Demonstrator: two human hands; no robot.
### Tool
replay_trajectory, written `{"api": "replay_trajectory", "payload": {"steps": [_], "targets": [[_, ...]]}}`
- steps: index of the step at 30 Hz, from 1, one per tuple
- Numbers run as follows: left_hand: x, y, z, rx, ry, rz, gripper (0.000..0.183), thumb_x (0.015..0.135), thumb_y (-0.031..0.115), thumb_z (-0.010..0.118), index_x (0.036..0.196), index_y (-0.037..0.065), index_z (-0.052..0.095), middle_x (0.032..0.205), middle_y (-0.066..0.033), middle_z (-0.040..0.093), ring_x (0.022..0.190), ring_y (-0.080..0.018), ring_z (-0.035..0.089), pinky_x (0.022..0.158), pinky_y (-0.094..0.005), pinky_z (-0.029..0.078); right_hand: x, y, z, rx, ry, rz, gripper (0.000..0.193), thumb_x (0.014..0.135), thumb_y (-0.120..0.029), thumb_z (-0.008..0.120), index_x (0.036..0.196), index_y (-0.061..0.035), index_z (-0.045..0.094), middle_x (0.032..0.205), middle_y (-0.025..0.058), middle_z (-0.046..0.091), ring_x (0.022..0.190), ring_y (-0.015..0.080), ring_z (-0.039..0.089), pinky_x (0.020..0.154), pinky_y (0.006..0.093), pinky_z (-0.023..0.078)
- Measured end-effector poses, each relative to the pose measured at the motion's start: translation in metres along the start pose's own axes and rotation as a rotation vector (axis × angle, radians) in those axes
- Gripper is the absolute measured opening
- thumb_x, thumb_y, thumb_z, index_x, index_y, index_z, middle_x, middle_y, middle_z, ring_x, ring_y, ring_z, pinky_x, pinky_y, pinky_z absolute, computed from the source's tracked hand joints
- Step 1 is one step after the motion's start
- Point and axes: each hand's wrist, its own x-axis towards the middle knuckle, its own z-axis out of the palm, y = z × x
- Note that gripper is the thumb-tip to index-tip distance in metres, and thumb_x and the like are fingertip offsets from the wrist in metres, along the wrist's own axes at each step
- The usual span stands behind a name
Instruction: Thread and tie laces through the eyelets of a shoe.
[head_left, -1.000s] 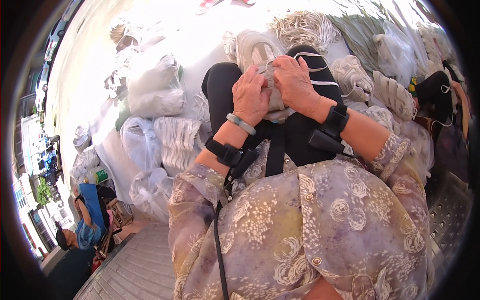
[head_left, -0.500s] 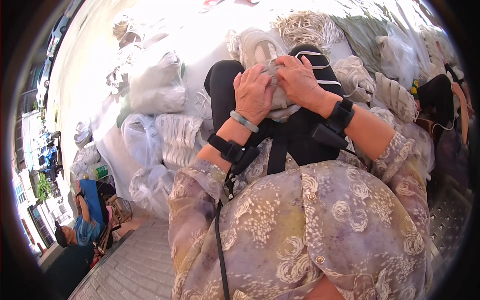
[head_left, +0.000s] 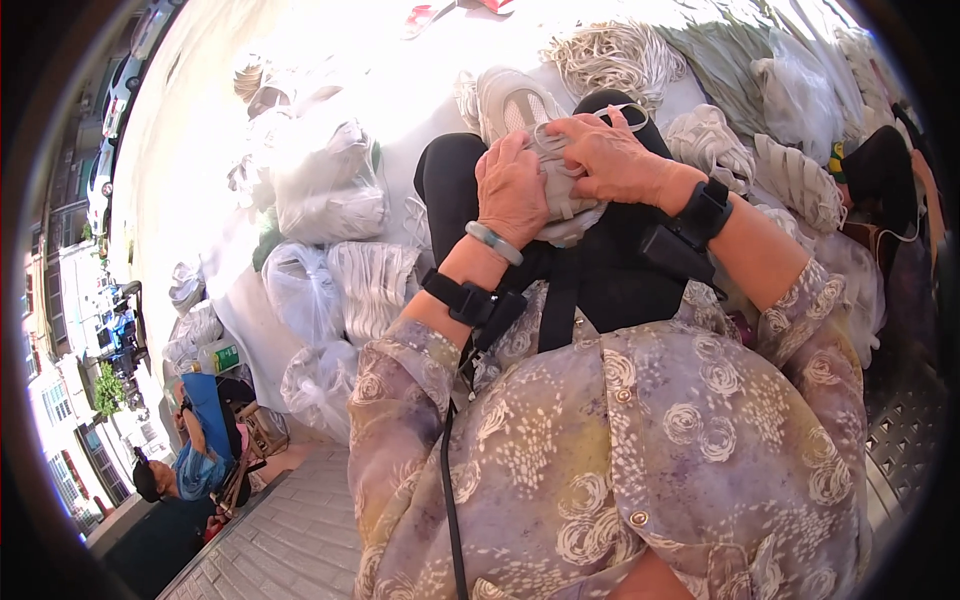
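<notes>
On the person's lap, centre of the scene: one pale grey shoe upper (head_left: 556,190), held in both hands.

Item rests across the black-trousered knees (head_left: 450,170), which serve as a work surface and steady it. Left hand (head_left: 512,190) lies flat over the near left part of the piece, fingers together and pressed down, apparently to pin it in place. Right hand (head_left: 612,158) covers the far right part, fingers bent and closed on the fabric and a thin white loop (head_left: 628,110), seemingly to draw it taut. Each wrist carries a black strap. Far left: clear bags (head_left: 325,180) of white goods, stacked within arm's reach. Far right: bundles of white cord (head_left: 612,58) and woven pieces (head_left: 795,180). Near left, well apart: a seated person in blue (head_left: 205,440).
</notes>
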Motion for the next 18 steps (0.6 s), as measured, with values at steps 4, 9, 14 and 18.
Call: {"api": "replay_trajectory", "payload": {"steps": [4, 9, 14, 18], "targets": [[-0.0015, -0.0016, -0.0014, -0.052, 0.008, -0.029, 0.012, 0.073, 0.008, 0.061, 0.079, 0.003, 0.052, 0.116, -0.017, 0.053, 0.106, -0.0354, 0.05, 0.089, -0.043, 0.038, -0.0022, -0.0003, -0.0037, 0.1, -0.058, 0.013, 0.018, 0.068, -0.017, 0.067, 0.066, -0.0052, 0.055, 0.131, 0.0074, 0.043, 0.121, 0.0276, 0.041, 0.1, 0.0605, 0.02], [-0.0036, -0.0009, -0.0007, -0.13, 0.07, 0.015, 0.011, 0.072, 0.008, 0.063, 0.082, 0.005, 0.058, 0.113, -0.0133, 0.056, 0.101, -0.0328, 0.054, 0.091, -0.0413, 0.038, -0.0012, 0.0028, 0.0025, 0.078, -0.018, -0.018, 0.02, 0.069, -0.019, 0.069, 0.066, -0.0057, 0.054, 0.131, 0.0076, 0.042, 0.121, 0.0279, 0.041, 0.097, 0.0585, 0.023], [-0.0074, 0.0042, -0.0047, 0.006, 0.088, 0.043, 0.014, 0.073, 0.009, 0.064, 0.086, 0.006, 0.062, 0.112, -0.0093, 0.058, 0.101, -0.0297, 0.054, 0.093, -0.0416, 0.037, 0.0017, 0.0029, 0.0013, 0.054, -0.062, -0.044, 0.02, 0.07, -0.022, 0.066, 0.08, -0.0041, 0.065, 0.131, 0.0098, 0.042, 0.121, 0.0282, 0.042, 0.096, 0.0619, 0.023], [-0.0088, 0.0021, -0.0046, 0.04, 0.118, 0.078, 0.016, 0.072, 0.009, 0.064, 0.088, 0.007, 0.063, 0.112, -0.0086, 0.058, 0.099, -0.0293, 0.055, 0.092, -0.0427, 0.036, 0.0024, 0.0027, 0.0025, 0.052, -0.062, -0.041, 0.02, 0.07, -0.022, 0.066, 0.079, -0.004, 0.065, 0.131, 0.0099, 0.042, 0.12, 0.0282, 0.042, 0.095, 0.0592, 0.025]]}}
